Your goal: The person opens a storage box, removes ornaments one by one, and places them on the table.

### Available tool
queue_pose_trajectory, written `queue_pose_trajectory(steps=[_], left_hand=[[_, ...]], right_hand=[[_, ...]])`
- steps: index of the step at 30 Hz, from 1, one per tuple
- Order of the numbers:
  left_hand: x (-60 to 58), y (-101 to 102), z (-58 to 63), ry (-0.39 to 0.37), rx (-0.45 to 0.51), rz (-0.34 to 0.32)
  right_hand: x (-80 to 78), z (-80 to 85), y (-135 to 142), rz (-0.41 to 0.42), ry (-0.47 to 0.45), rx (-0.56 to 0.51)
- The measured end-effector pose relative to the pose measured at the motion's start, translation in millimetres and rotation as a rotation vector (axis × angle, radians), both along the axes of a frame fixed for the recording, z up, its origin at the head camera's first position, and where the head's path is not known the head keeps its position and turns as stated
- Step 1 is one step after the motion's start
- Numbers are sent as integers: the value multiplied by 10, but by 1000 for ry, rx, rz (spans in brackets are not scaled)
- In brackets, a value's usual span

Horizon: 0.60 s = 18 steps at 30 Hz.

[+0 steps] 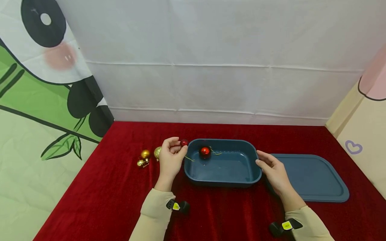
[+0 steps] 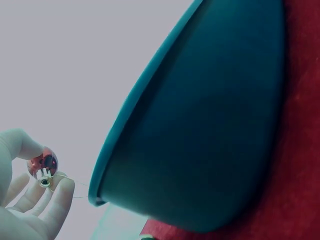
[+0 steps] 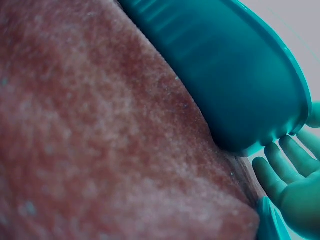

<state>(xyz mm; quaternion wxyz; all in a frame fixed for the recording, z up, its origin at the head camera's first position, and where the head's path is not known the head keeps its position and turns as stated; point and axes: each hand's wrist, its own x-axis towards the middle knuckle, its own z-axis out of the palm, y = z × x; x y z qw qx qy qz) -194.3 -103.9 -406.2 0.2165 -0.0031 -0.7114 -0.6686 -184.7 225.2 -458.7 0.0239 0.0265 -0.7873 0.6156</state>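
My left hand (image 1: 170,160) pinches a small shiny red Christmas bauble (image 1: 184,143) between thumb and fingers, just outside the left rim of a blue rectangular container (image 1: 223,182). The left wrist view shows the bauble's metal cap and a thin thread loop reaching toward the rim. Inside the container, near its left end, lies another red bauble (image 1: 205,151) with a gold thread. At the container's right end my right hand (image 1: 275,172) holds the rim, its thumb at the edge and its fingers (image 3: 295,156) against the outer wall.
Gold baubles (image 1: 145,154) lie on the red cloth (image 1: 114,187) left of my left hand, which partly hides a pale green-gold bauble (image 1: 157,153). A flat blue lid (image 1: 313,179) rests at the right, partly behind my right hand. A white backdrop (image 1: 217,87) stands behind the cloth.
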Motion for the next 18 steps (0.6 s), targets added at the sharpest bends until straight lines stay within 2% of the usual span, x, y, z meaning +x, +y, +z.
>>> queue_pose_trajectory(steps=[3,6,10,12,18], left_hand=[[-14,-49,3,10,-8,24],[17,-82,71,-2,-5,49],[-9,-164,38,-32,-5,84],[-63,-227,-45,-48,-13,102],[-78,-367,-80,-96,-27,143]], right_hand=[[4,3,3,-1,-5,8],[8,11,6,-3,-12,22],[13,21,7,-2,-17,33],[13,21,7,-2,-15,32],[2,6,10,1,-11,15]])
